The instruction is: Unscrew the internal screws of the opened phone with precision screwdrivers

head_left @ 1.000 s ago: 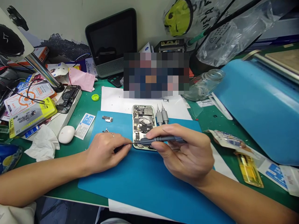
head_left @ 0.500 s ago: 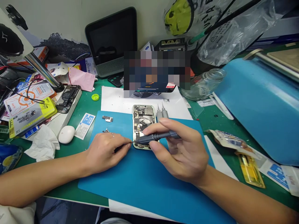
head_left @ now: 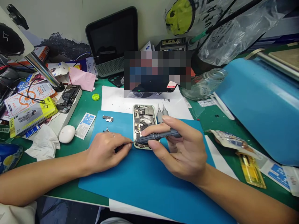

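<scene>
My right hand [head_left: 184, 149] holds a dark grey screwdriver [head_left: 158, 136] between thumb and fingers, nearly level and pointing left. Its thin tip reaches the fingertips of my left hand [head_left: 109, 147], which are pinched around the screwdriver bit [head_left: 134, 142]. Beneath the tool lies an opened phone [head_left: 146, 120] with its inner boards showing; the hand and screwdriver cover part of its lower half. Two more grey screwdrivers [head_left: 162, 115] stand beside the phone's upper right. A small metal phone part [head_left: 108, 118] rests on the blue mat [head_left: 140, 180], and another small part [head_left: 106, 130] sits just behind my left hand.
A white earbud case [head_left: 67, 134], a crumpled tissue [head_left: 44, 144] and stacked boxes with another opened phone [head_left: 68, 98] are at left. Behind are a dark-screened display [head_left: 112, 37] and a glass jar [head_left: 205, 84]. Packets and a yellow plastic case [head_left: 251, 171] lie at right.
My right hand and the screwdriver have shifted very slightly left. The lit figures on the blurred screen at the back have gone dark. My left hand keeps its pinch.
</scene>
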Demonstrator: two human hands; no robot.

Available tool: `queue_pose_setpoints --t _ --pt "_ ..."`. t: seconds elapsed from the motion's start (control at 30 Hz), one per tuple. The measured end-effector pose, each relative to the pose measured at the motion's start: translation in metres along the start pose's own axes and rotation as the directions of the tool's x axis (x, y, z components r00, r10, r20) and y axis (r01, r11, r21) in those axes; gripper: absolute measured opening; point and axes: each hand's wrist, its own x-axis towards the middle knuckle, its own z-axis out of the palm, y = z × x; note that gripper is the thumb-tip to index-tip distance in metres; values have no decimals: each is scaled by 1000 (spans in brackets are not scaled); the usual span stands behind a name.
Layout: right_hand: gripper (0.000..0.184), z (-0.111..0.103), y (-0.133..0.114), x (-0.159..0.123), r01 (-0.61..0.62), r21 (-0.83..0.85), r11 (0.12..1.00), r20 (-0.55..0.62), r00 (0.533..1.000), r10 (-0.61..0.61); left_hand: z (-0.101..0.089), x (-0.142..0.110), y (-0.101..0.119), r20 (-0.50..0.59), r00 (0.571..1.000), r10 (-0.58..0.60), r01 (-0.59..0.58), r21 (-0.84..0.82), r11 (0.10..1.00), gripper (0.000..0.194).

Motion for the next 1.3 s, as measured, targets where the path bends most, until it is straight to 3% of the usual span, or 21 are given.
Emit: queue_pose_setpoints --t 0.33,0.53,0.7,0.87,1.3 --pt "77 -2 2 3 35 -2 999 -59 998 -35 0 0 1 -10 1000 -23 23 -17 1000 20" --pt "71 -8 9 4 29 -123 992 -138 989 -46 -2 0 3 -23 999 38 -39 -5 999 23" --pt "66 -10 15 1 18 -173 985 -64 998 -29 -1 -3 6 63 986 156 -165 152 975 25" --pt "67 -10 17 -1 40 -160 986 31 999 -36 0 -5 11 161 969 189 -229 283 931 34" --pt "75 -7 15 1 56 -173 983 111 993 -37 3 -8 18 266 948 171 -253 310 917 51"
